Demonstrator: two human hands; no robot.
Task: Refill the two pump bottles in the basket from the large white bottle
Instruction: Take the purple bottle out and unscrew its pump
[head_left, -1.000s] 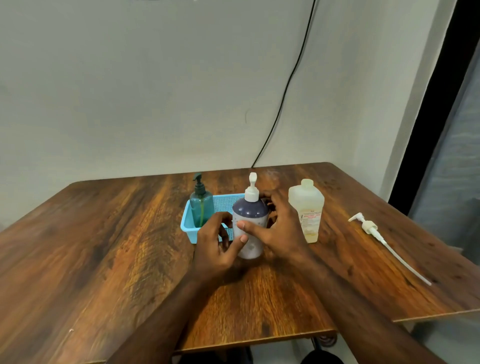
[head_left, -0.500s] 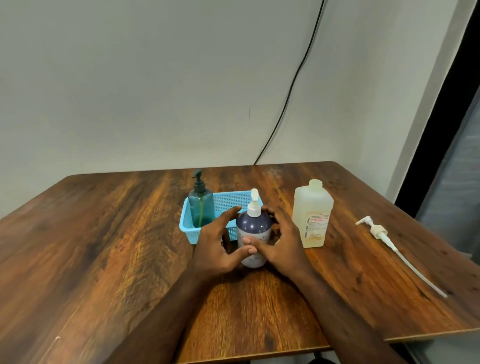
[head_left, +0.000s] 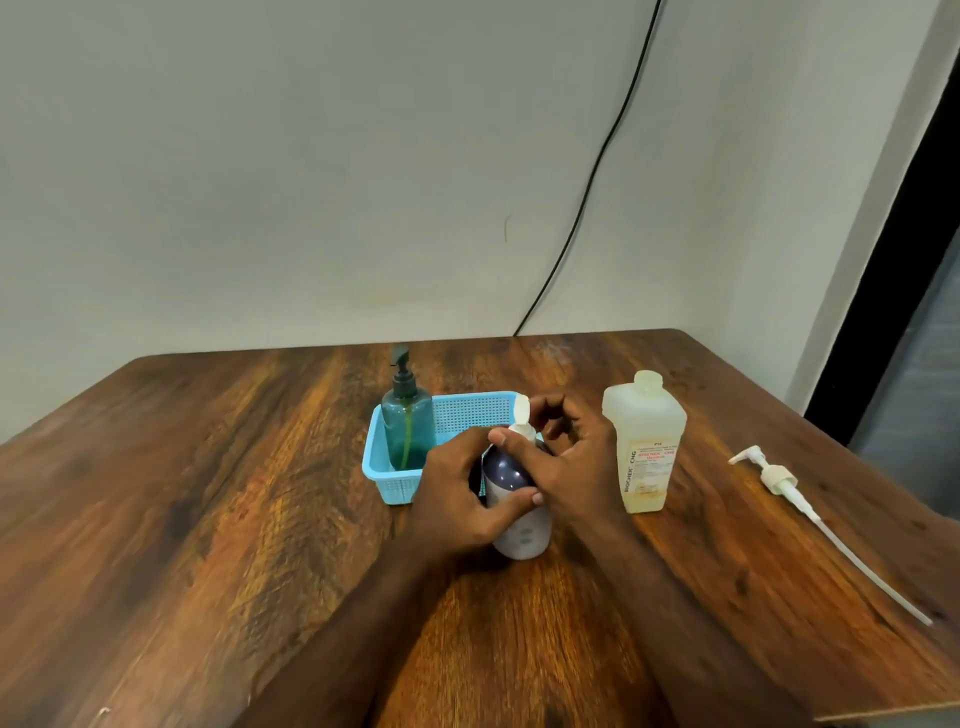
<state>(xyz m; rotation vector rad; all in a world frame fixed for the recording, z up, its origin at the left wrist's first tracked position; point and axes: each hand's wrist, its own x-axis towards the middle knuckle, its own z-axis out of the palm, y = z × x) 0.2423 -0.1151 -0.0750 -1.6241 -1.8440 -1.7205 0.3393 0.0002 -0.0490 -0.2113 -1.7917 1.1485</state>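
1. The purple pump bottle is stood on the bench, its body wrapped by the left hand.
2. Its white pump collar is pinched by the right hand fingers.
3. The smooth plastic is judged slippery and light; a firm hold low on the body is advised.
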